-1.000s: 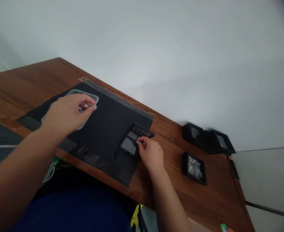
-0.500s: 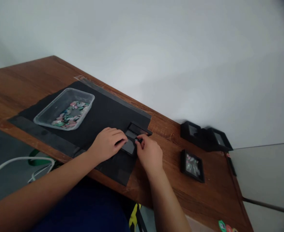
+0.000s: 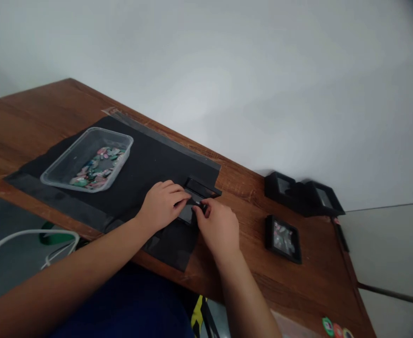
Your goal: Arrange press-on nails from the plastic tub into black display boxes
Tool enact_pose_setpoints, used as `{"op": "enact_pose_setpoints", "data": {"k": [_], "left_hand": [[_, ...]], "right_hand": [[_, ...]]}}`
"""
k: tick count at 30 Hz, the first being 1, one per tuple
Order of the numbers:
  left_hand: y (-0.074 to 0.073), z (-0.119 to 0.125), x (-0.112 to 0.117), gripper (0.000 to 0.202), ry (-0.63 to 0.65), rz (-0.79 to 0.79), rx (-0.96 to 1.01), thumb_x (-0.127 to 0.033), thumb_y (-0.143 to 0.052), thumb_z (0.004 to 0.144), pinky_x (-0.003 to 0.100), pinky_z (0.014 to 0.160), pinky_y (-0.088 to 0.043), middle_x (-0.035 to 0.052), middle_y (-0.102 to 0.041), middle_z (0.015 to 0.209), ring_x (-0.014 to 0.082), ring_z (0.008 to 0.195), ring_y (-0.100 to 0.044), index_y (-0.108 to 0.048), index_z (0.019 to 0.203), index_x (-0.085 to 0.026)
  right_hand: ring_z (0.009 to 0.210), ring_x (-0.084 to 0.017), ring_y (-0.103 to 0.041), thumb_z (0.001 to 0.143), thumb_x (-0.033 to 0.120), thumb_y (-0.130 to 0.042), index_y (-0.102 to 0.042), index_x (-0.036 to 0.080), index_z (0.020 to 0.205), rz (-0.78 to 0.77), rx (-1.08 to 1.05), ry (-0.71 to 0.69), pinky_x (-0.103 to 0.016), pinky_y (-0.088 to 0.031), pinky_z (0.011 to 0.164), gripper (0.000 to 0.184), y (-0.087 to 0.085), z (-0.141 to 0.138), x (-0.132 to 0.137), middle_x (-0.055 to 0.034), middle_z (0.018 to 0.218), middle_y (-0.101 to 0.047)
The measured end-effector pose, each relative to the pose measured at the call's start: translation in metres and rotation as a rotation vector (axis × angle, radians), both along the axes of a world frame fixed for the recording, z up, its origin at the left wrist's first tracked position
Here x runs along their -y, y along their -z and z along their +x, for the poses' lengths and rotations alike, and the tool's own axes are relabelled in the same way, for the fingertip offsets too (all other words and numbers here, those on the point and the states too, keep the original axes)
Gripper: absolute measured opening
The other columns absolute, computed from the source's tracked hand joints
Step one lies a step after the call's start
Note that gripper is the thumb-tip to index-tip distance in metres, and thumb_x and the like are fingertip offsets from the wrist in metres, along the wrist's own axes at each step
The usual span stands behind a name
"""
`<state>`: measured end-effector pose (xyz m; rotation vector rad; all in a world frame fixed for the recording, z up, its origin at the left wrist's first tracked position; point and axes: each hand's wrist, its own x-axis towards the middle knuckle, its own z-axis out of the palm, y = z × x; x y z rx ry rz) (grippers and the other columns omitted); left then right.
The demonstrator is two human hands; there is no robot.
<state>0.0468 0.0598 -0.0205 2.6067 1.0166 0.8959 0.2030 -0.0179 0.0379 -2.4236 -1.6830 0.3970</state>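
Observation:
A small black box frame lies on the black mat, its dark glassy face partly covered by my fingers. My left hand reaches over it from the left, fingers curled together and tips on its face. From the right, my right hand pinches thumb and forefinger at the frame's right side. A tiny shiny bit shows between the two hands; its kind is too small to tell. Just behind stands a second black rectangular frame piece. What my left fingertips press on is hidden.
A clear plastic tub with many pink and green stones sits on the black mat. To the right on the wooden table are a stone-filled black frame and two more black frames against the wall.
My left hand has moved slightly right and up, its fingertips now close to my right fingers over the frame. My right hand stays at the frame's right side. The view has shifted slightly.

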Motion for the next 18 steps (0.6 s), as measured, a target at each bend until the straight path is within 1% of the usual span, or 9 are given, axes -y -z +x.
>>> {"op": "enact_pose_setpoints", "data": {"k": [2,4,8,12,16,18], "left_hand": [[0.0009,0.0006,-0.0005,0.019,0.000,-0.021,0.002,-0.021,-0.059,0.095,0.038,0.074,-0.048,0.0054,-0.077,0.092,0.0233,0.084,-0.063,-0.078,0.094,-0.022],[0.0016,0.0015,-0.0007,0.021,0.011,-0.048,0.003,-0.020,-0.058,0.095,0.038,0.075,-0.050,0.0062,-0.076,0.092,0.0232,0.085,-0.062,-0.078,0.097,-0.020],[0.0026,0.0011,-0.0008,0.023,0.042,-0.100,0.009,-0.019,-0.058,0.093,0.039,0.079,-0.052,0.0075,-0.074,0.095,0.0237,0.087,-0.061,-0.077,0.105,-0.018],[0.0021,-0.0017,-0.0007,0.023,0.077,-0.140,0.009,-0.017,-0.058,0.092,0.040,0.081,-0.052,0.0075,-0.072,0.098,0.0239,0.090,-0.060,-0.077,0.105,-0.018],[0.0011,-0.0032,-0.0001,0.026,0.092,-0.166,0.000,-0.015,-0.054,0.094,0.041,0.082,-0.052,0.0078,-0.071,0.100,0.0244,0.092,-0.061,-0.075,0.107,-0.018],[0.0008,-0.0035,0.0001,0.026,0.101,-0.177,-0.005,-0.014,-0.054,0.093,0.042,0.083,-0.052,0.0079,-0.071,0.102,0.0247,0.093,-0.061,-0.074,0.108,-0.018]], "right_hand": [[0.078,-0.021,-0.070,0.093,0.038,-0.065,-0.075,0.026,0.101,0.005,0.011,-0.003,-0.029,-0.035,0.062,0.017,0.0002,-0.0011,-0.0003,-0.0030,0.087,-0.077],[0.078,-0.021,-0.070,0.095,0.033,-0.063,-0.075,0.026,0.101,-0.010,0.022,-0.010,-0.029,-0.035,0.062,0.015,0.0007,-0.0019,-0.0009,-0.0030,0.086,-0.077],[0.080,-0.020,-0.070,0.096,0.024,-0.060,-0.074,0.027,0.107,-0.030,0.030,-0.044,-0.028,-0.034,0.063,0.018,0.0015,-0.0030,-0.0020,-0.0024,0.088,-0.078],[0.081,-0.020,-0.070,0.097,0.025,-0.058,-0.073,0.030,0.105,-0.019,0.063,-0.045,-0.028,-0.030,0.061,0.017,0.0023,-0.0039,-0.0017,-0.0004,0.089,-0.078],[0.079,-0.019,-0.069,0.099,0.025,-0.054,-0.072,0.031,0.104,-0.018,0.114,-0.037,-0.028,-0.028,0.059,0.019,0.0038,-0.0039,-0.0009,-0.0007,0.091,-0.078],[0.079,-0.019,-0.069,0.100,0.025,-0.053,-0.071,0.031,0.105,-0.014,0.116,-0.042,-0.028,-0.027,0.059,0.020,0.0047,-0.0041,-0.0012,-0.0008,0.092,-0.077]]}}
